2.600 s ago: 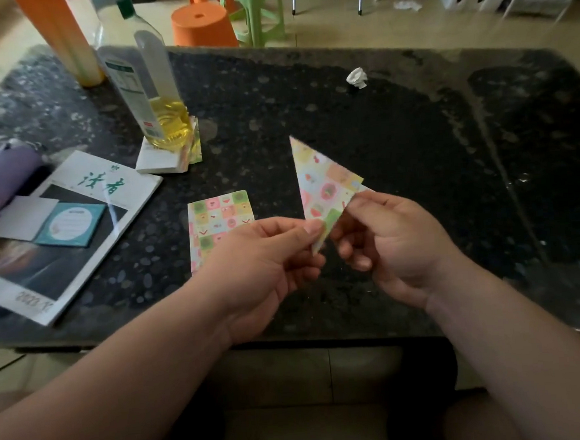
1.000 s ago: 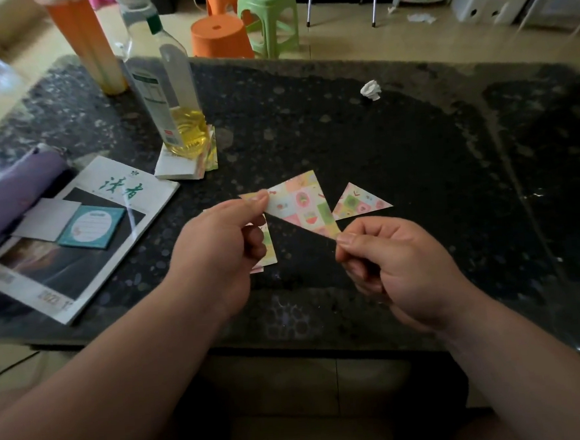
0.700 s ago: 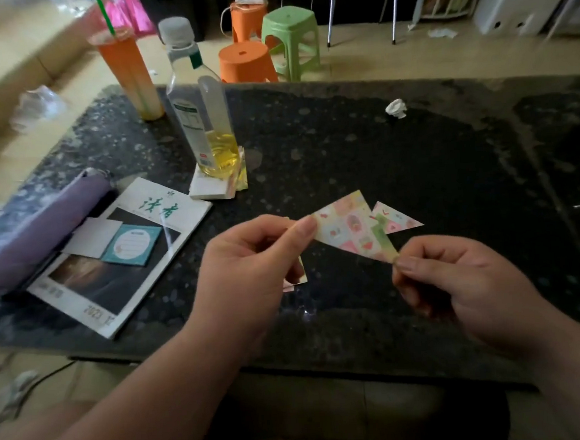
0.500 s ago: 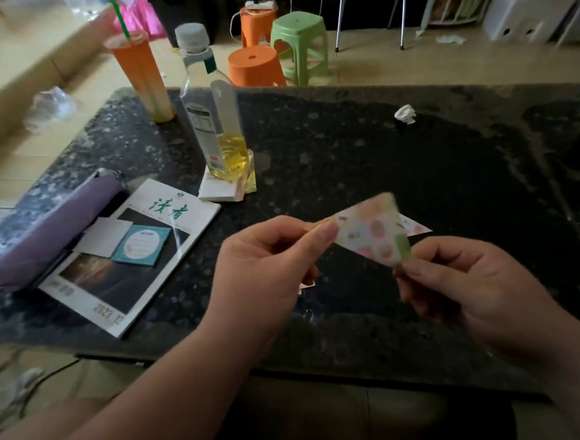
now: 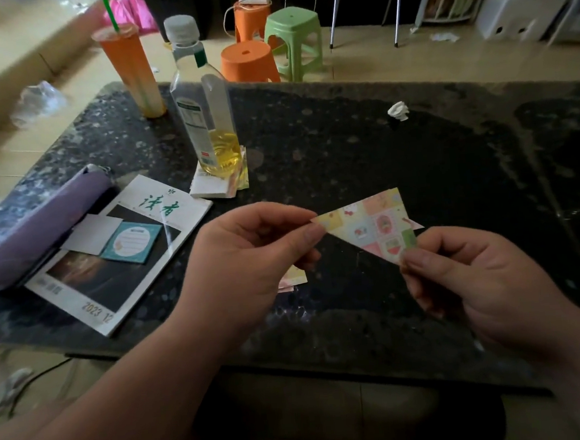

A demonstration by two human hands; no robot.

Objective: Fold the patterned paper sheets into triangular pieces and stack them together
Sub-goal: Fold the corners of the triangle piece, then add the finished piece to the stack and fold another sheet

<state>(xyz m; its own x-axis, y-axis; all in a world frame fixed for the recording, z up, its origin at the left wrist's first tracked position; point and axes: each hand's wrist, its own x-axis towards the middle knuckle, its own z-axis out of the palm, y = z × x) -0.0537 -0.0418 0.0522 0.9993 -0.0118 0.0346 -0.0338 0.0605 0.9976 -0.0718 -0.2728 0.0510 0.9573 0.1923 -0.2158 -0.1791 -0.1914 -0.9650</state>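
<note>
**Triangle pinched at two corners over the bench**

In my head view both hands hold one folded triangle [image 5: 373, 224] of patterned paper in the air above the dark bench [image 5: 345, 140]. My left hand [image 5: 250, 260] pinches its left corner between thumb and forefinger, the other fingers curled under. My right hand [image 5: 474, 275] pinches its lower right corner the same way, thumb on top. The triangle lies nearly flat between them, long edge toward me and printed squares facing up.

Just behind the triangle's right edge a pink tip of a second piece [image 5: 416, 225] peeks out; I cannot tell its full shape. Below my left hand, patterned sheets [image 5: 294, 277] lie on the bench, mostly hidden by the fingers.

To the left a magazine [image 5: 164, 208] lies flat with a teal card [image 5: 130, 243] and a white slip [image 5: 88, 234] on it, and a purple case [image 5: 41, 220] overlaps its far left side. A bottle [image 5: 203, 98] with yellow liquid stands upright on a small paper pad [image 5: 211, 188] beyond the magazine. An orange cup [image 5: 130, 66] with a green straw stands near the far left edge. A crumpled white wad [image 5: 398, 111] sits well apart, far right of the bottle.
</note>
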